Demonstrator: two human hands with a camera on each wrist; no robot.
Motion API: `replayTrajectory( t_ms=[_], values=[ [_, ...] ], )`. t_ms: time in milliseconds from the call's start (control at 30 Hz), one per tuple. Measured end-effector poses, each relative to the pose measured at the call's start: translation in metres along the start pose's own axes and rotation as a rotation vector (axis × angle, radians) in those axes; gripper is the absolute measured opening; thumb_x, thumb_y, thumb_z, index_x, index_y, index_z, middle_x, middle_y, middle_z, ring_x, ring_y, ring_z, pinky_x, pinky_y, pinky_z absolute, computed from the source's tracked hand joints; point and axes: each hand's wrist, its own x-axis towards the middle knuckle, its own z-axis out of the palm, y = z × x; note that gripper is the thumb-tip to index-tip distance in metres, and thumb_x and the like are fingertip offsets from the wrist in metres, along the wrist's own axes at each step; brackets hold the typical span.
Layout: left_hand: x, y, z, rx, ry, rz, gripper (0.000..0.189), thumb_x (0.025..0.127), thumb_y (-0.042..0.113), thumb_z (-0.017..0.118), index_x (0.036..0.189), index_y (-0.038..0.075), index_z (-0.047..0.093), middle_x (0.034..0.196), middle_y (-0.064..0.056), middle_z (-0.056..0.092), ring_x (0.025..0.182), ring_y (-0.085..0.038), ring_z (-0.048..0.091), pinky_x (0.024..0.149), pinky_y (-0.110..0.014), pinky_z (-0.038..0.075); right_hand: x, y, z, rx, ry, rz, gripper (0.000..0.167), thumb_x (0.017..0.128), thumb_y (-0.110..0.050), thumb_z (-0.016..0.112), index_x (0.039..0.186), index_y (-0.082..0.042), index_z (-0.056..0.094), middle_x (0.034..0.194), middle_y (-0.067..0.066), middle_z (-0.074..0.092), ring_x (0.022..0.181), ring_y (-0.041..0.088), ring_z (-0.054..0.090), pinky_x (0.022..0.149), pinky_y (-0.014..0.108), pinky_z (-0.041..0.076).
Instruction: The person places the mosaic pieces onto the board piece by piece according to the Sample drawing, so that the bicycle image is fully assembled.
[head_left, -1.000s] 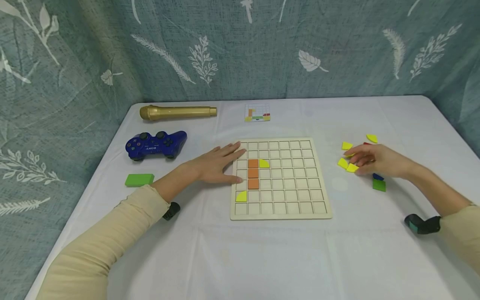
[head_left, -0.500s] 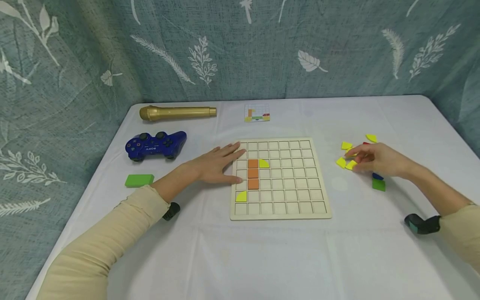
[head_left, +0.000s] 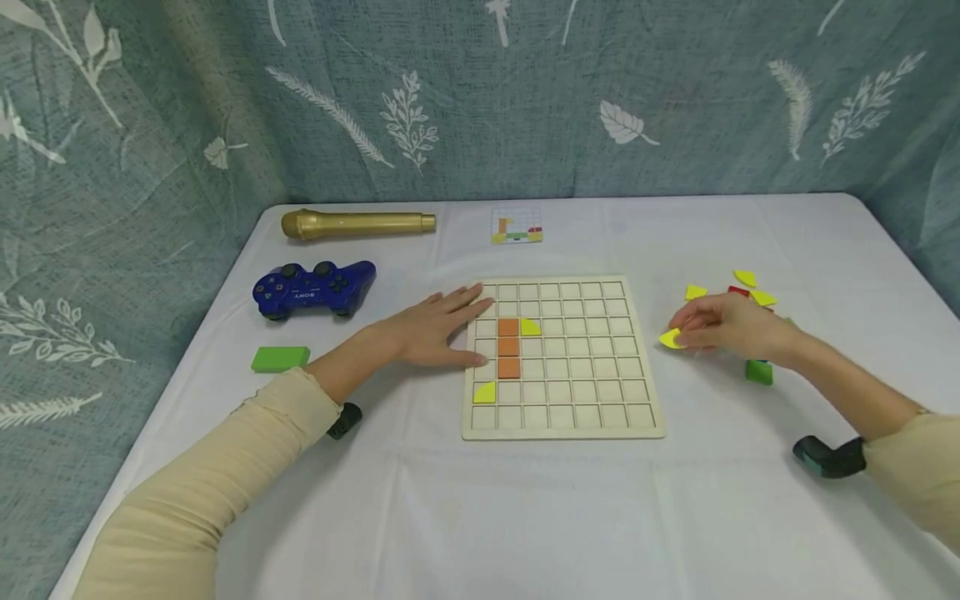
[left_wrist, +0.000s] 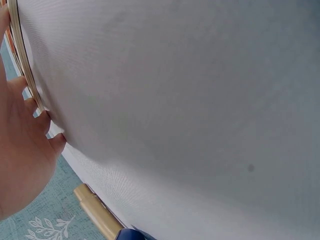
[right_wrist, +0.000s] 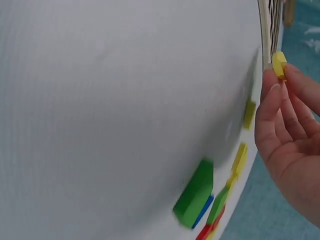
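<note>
My left hand [head_left: 435,329] rests with spread fingers on the left edge of the wooden grid board [head_left: 577,421]. My right hand [head_left: 731,327] pinches a yellow quarter-circle tile [right_wrist: 279,65] between thumb and fingertips, just right of the board. On the board lie a column of orange square tiles [head_left: 508,346], a yellow quarter-circle [head_left: 530,327] beside its top, and another yellow quarter-circle [head_left: 484,392] lower left. Behind and beneath the right hand are loose tiles: yellow ones [head_left: 696,292], a red one [head_left: 738,291], and a green one [head_left: 759,372]. The hand partly hides this group.
A small pattern card [head_left: 517,226] lies beyond the board. To the left are a gold microphone [head_left: 358,224], a blue game controller [head_left: 313,288] and a green block [head_left: 281,359]. A patterned curtain [head_left: 525,100] hangs behind the white-covered table [head_left: 525,517].
The right hand has picked up a yellow quarter-circle tile from the loose group and shifted left toward the board, uncovering more tiles behind it. The left hand stays put.
</note>
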Motion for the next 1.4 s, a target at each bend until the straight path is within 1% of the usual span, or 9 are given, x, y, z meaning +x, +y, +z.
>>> replayTrajectory(
  t_ms=[167, 267, 467, 600, 700, 800, 1133, 1267, 1400],
  values=[
    [0.001, 0.000, 0.000, 0.001, 0.001, 0.002, 0.090, 0.090, 0.065, 0.046, 0.155, 0.018, 0.004, 0.159, -0.004, -0.007, 0.144, -0.023, -0.003, 0.114, -0.046, 0.004, 0.003, -0.013, 0.017, 0.080, -0.048, 0.006, 0.037, 0.088, -0.019, 0.071, 0.117, 0.001, 0.061, 0.094, 0.006, 0.067, 0.083, 0.019, 0.064, 0.071, 0.028, 0.054],
    [0.001, 0.000, 0.000, 0.000, -0.001, 0.002, 0.091, 0.090, 0.066, 0.046, 0.155, 0.018, 0.004, 0.159, -0.004, -0.007, 0.144, -0.023, -0.003, 0.114, -0.046, 0.004, 0.005, -0.022, 0.030, 0.131, -0.087, 0.010, 0.038, 0.088, -0.020, 0.071, 0.118, 0.001, 0.061, 0.095, 0.007, 0.067, 0.084, 0.020, 0.064, 0.072, 0.028, 0.054],
    [0.002, 0.000, -0.001, -0.003, -0.008, -0.004, 0.090, 0.090, 0.065, 0.046, 0.155, 0.018, 0.004, 0.159, -0.004, -0.007, 0.144, -0.023, -0.002, 0.114, -0.046, 0.004, 0.011, -0.042, 0.055, 0.239, -0.162, -0.016, 0.032, 0.090, -0.009, 0.068, 0.116, 0.007, 0.061, 0.091, 0.011, 0.066, 0.082, 0.023, 0.067, 0.073, 0.031, 0.056],
    [0.002, 0.000, -0.001, 0.003, -0.006, -0.003, 0.090, 0.090, 0.064, 0.047, 0.155, 0.018, 0.004, 0.159, -0.004, -0.007, 0.144, -0.023, -0.002, 0.114, -0.047, 0.004, 0.014, -0.054, 0.070, 0.235, -0.183, -0.034, 0.028, 0.089, -0.007, 0.067, 0.114, 0.004, 0.064, 0.088, 0.008, 0.067, 0.076, 0.020, 0.066, 0.071, 0.030, 0.056],
    [0.002, 0.000, 0.000, 0.009, -0.004, -0.001, 0.090, 0.090, 0.064, 0.047, 0.155, 0.018, 0.004, 0.159, -0.004, -0.007, 0.144, -0.023, -0.002, 0.114, -0.047, 0.004, 0.016, -0.062, 0.080, 0.228, -0.199, -0.048, 0.026, 0.087, -0.008, 0.070, 0.111, 0.001, 0.066, 0.087, 0.007, 0.068, 0.073, 0.019, 0.065, 0.070, 0.031, 0.056],
    [0.002, -0.001, 0.000, 0.015, -0.003, -0.001, 0.090, 0.091, 0.064, 0.047, 0.155, 0.018, 0.004, 0.159, -0.004, -0.007, 0.144, -0.023, -0.002, 0.114, -0.047, 0.004, 0.019, -0.069, 0.089, 0.238, -0.227, -0.073, 0.024, 0.087, -0.008, 0.071, 0.109, 0.001, 0.067, 0.085, 0.007, 0.068, 0.074, 0.019, 0.065, 0.070, 0.032, 0.056],
    [0.002, -0.001, 0.002, 0.011, -0.004, -0.024, 0.091, 0.089, 0.066, 0.046, 0.155, 0.020, 0.004, 0.159, -0.003, -0.007, 0.144, -0.023, -0.001, 0.114, -0.046, 0.005, 0.026, -0.092, 0.121, 0.329, -0.334, -0.140, 0.020, 0.087, -0.001, 0.068, 0.106, 0.003, 0.067, 0.080, 0.007, 0.067, 0.073, 0.020, 0.066, 0.071, 0.033, 0.056],
    [0.002, -0.001, 0.001, 0.012, -0.002, -0.022, 0.091, 0.089, 0.067, 0.045, 0.155, 0.020, 0.003, 0.159, -0.002, -0.007, 0.144, -0.023, -0.002, 0.114, -0.046, 0.004, 0.029, -0.100, 0.132, 0.295, -0.344, -0.168, 0.018, 0.086, 0.000, 0.068, 0.104, 0.000, 0.068, 0.077, 0.006, 0.067, 0.069, 0.018, 0.065, 0.068, 0.031, 0.056],
    [0.001, -0.001, 0.000, 0.004, -0.004, -0.018, 0.090, 0.090, 0.066, 0.045, 0.155, 0.020, 0.003, 0.159, -0.002, -0.008, 0.144, -0.022, -0.003, 0.114, -0.046, 0.004, 0.031, -0.109, 0.139, 0.254, -0.330, -0.201, 0.017, 0.086, 0.000, 0.068, 0.103, 0.000, 0.067, 0.074, 0.005, 0.068, 0.066, 0.017, 0.065, 0.066, 0.030, 0.055]
  ],
)
